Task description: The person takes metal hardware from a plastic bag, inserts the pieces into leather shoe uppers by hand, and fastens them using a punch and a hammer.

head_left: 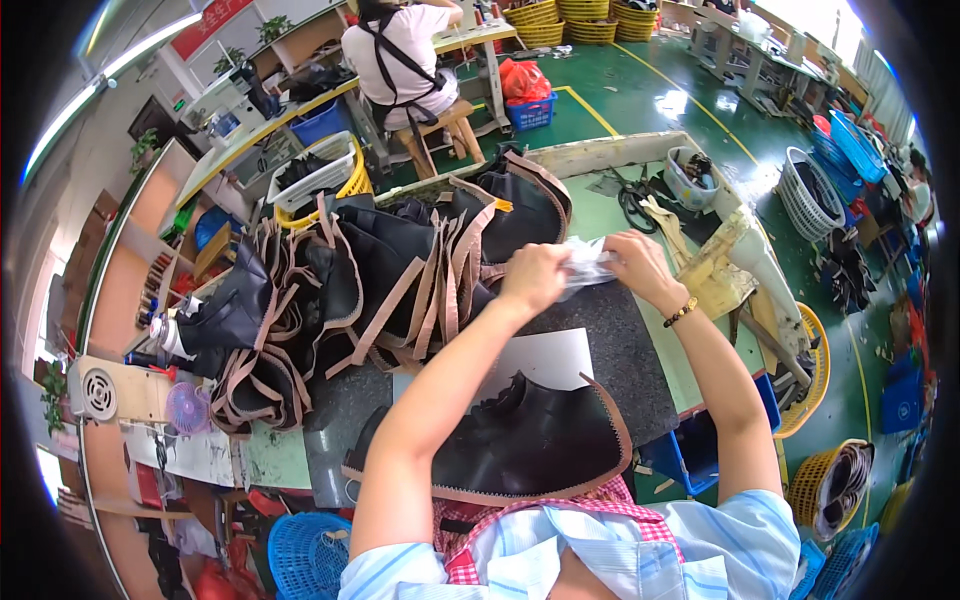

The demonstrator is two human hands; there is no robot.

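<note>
Observing crumpled translucent plastic [587, 266] above the bench [590, 215], one o'clock from the near black piece [500, 445]: fingers of left hand [537, 276] and right hand [643, 264] pinch it closed. Advisable: even, two-handed control. Pieces heap [395, 262] at eleven.

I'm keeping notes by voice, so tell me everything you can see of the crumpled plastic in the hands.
The crumpled plastic looks thin, whitish and partly see-through, with shiny folds. It is bunched between the left hand and the right hand, which both grip it, near the far edge of the dark board. Its full shape and any contents can't be made out.
</note>
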